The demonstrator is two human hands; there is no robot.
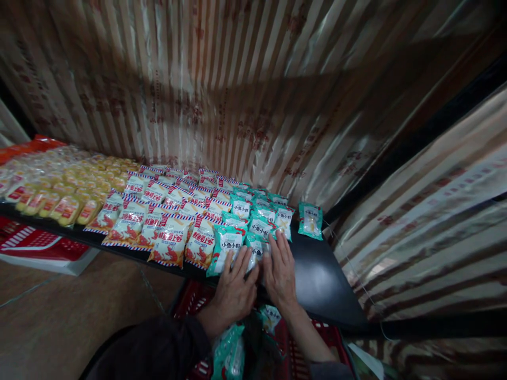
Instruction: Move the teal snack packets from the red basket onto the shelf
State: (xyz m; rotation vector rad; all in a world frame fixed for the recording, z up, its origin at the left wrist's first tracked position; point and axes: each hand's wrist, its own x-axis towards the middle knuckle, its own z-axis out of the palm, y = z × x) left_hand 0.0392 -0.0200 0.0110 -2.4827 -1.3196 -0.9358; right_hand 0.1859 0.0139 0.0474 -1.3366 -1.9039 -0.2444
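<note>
My left hand (pixel 236 287) rests its stretched fingers on the lower front of a teal-and-white snack bag (pixel 229 244) near the shelf's front edge. Just to its right, my right hand (pixel 282 269) lies with straight fingers against another teal snack bag (pixel 257 246), which is partly covered by both hands. Neither hand's fingers are wrapped round a bag. More teal bags stand in rows behind, and one teal bag (pixel 311 220) stands apart at the right. Left of them are rows of white-and-red snack bags (pixel 171 238) with striped edges.
Yellow packaged snacks (pixel 65 208) fill the left of the black shelf (pixel 327 279). Below my hands is a red basket (pixel 297 348) with teal bags (pixel 229 351) in it. Another red basket (pixel 39 240) sits under the shelf at left. Striped sheeting (pixel 222 79) hangs behind.
</note>
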